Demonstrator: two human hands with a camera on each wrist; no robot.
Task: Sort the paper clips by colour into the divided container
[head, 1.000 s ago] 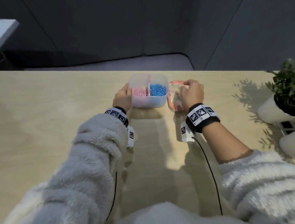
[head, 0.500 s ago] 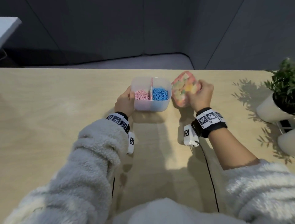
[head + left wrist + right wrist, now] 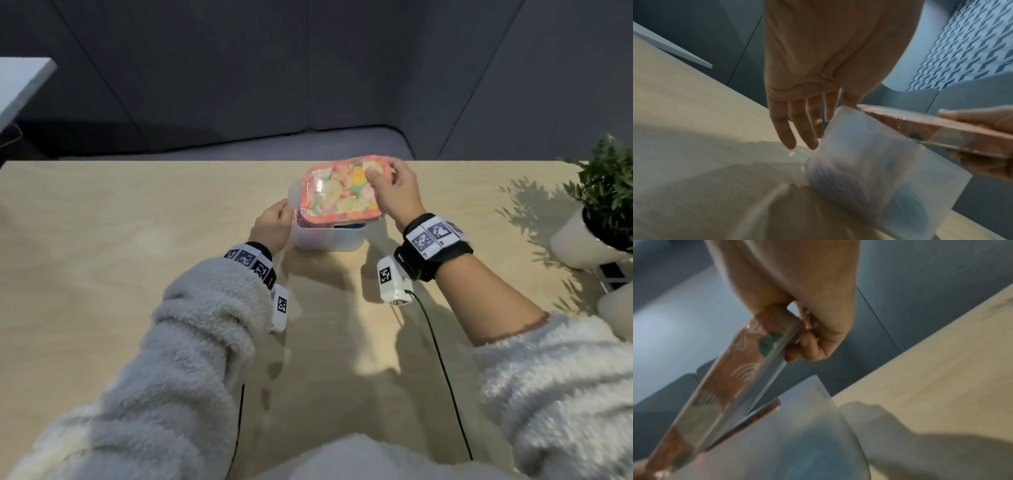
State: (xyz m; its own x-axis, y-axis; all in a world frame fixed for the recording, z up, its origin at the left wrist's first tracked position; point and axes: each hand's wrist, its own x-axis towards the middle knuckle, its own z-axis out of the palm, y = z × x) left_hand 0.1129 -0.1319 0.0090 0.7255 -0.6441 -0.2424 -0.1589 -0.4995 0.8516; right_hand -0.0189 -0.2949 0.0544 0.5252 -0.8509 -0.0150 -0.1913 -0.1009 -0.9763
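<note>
A translucent divided container (image 3: 327, 238) stands mid-table. Pink clips (image 3: 297, 219) and blue clips (image 3: 349, 225) peek out under a pink patterned lid (image 3: 342, 192). The lid hangs tilted over the container, its near-left edge low at the rim. My right hand (image 3: 383, 174) pinches the lid's far right corner, thumb on top. My left hand (image 3: 284, 210) rests against the container's left wall. In the left wrist view its fingers (image 3: 803, 139) lie straight along that wall (image 3: 859, 154). In the right wrist view my right hand (image 3: 795, 337) grips the lid (image 3: 744, 369) above the container (image 3: 797, 434).
A potted plant (image 3: 609, 192) in a white pot stands at the table's right edge, with another white object (image 3: 616, 311) just in front of it. A cable (image 3: 442, 370) runs from my right wrist back across the wooden table (image 3: 137, 240). A grey bench lies beyond the far edge.
My right hand picked the lid up from the table right of the container, turned it pattern side up and carried it left over the container. The left hand stayed at the container's side.
</note>
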